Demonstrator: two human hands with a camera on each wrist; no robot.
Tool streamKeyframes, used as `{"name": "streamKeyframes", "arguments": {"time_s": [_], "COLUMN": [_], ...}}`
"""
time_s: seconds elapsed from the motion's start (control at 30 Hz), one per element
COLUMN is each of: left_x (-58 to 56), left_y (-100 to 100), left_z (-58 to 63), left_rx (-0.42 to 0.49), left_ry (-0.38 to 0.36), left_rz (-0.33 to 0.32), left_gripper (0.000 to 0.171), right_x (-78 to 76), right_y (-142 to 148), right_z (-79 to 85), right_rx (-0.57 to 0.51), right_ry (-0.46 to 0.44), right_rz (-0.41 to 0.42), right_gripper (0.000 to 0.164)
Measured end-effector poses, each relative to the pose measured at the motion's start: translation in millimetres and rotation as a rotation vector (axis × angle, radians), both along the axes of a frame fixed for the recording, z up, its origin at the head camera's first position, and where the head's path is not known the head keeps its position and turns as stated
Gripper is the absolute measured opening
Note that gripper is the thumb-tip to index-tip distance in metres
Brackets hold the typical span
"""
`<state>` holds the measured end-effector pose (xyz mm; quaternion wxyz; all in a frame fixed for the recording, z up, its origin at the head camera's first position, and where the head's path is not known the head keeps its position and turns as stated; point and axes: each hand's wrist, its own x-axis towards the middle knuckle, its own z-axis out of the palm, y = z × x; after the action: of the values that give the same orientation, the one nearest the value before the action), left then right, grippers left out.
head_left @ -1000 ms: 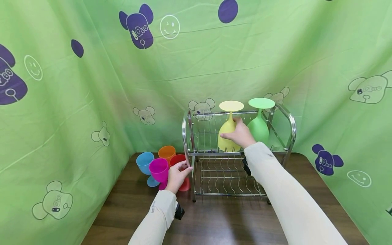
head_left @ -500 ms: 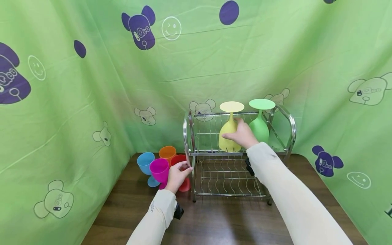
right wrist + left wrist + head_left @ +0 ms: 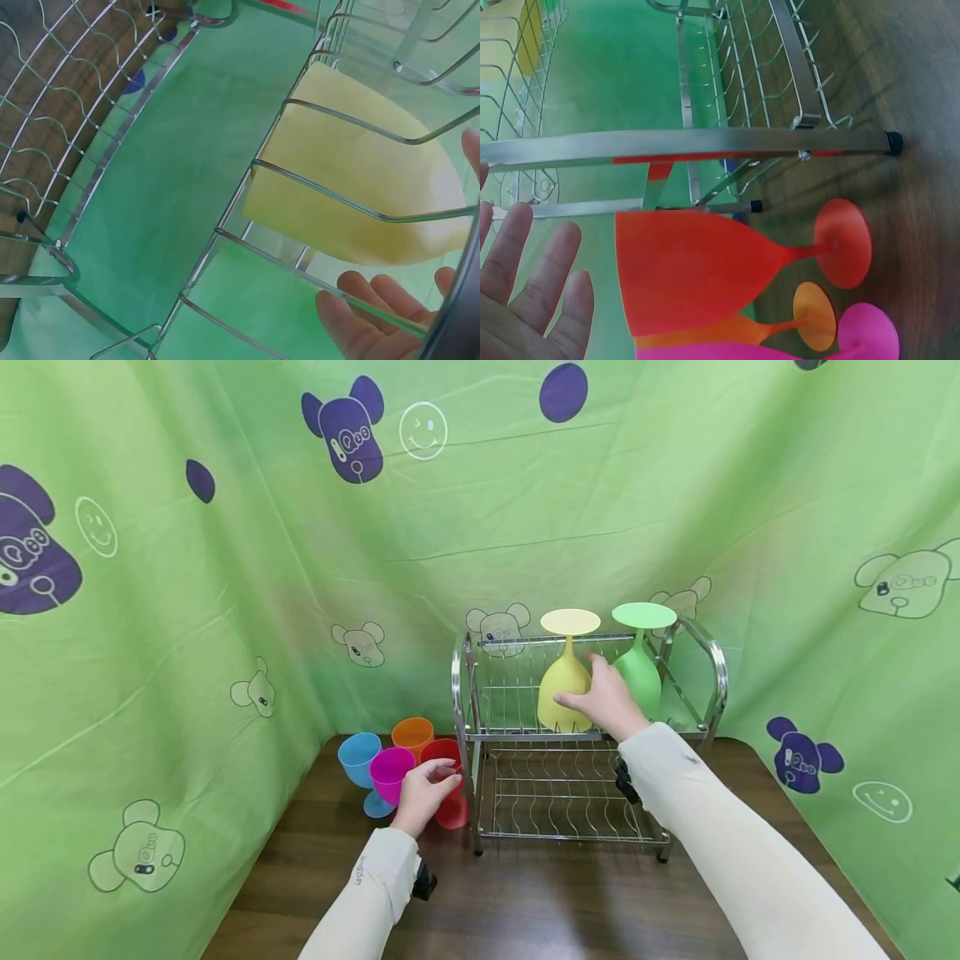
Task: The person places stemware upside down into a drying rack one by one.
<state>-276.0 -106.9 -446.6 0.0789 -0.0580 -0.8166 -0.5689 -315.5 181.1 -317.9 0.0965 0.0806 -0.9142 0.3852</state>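
Observation:
A yellow goblet (image 3: 559, 689) stands upside down on the upper tier of a metal dish rack (image 3: 540, 737). My right hand (image 3: 611, 700) is just to its right, thumb and fingers spread apart; in the right wrist view the fingers (image 3: 397, 300) show a gap from the yellow bowl. A green goblet (image 3: 642, 681) is upside down to the right, partly behind that hand. My left hand (image 3: 420, 795) is beside the rack's left post, holding nothing, with fingers extended in the left wrist view. It partly covers a red goblet (image 3: 697, 266) and a magenta goblet (image 3: 390, 770).
Orange (image 3: 412, 732) and blue (image 3: 359, 760) goblets stand upright with the red and magenta ones, left of the rack on the wooden table (image 3: 517, 902). The rack's lower tier (image 3: 562, 806) has wavy wire dividers. A green patterned curtain (image 3: 450, 527) surrounds the table.
My right hand has let go of the yellow goblet and shifted right, while the goblet stays upside down in place. My left hand has drawn slightly left, away from the rack post.

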Motion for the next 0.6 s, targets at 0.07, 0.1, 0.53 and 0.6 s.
{"name": "streamKeyframes", "arguments": {"time_s": [0.07,0.1,0.53,0.6], "left_x": [1.5,2.1,10.2,9.7], "left_y": [-3,-5,-33,-37], "left_z": [0.3,0.3,0.9,1.6], "left_rx": [0.012,0.018,0.012,0.000], "left_ry": [-0.008,-0.005,0.029,0.043], "left_rz": [-0.002,-0.006,0.043,0.068], "left_gripper": [0.034,0.034,0.031,0.030], "right_x": [2.3,3.8,32.0,35.8], "right_y": [1,1,-7,-9], "right_z": [0.1,0.3,-10.8,-14.8], "right_rx": [-0.004,-0.007,-0.019,-0.022], "right_ry": [0.009,0.013,0.199,0.269], "right_rz": [-0.003,-0.005,-0.012,-0.020], "right_gripper": [0.086,0.085,0.069,0.066]}}
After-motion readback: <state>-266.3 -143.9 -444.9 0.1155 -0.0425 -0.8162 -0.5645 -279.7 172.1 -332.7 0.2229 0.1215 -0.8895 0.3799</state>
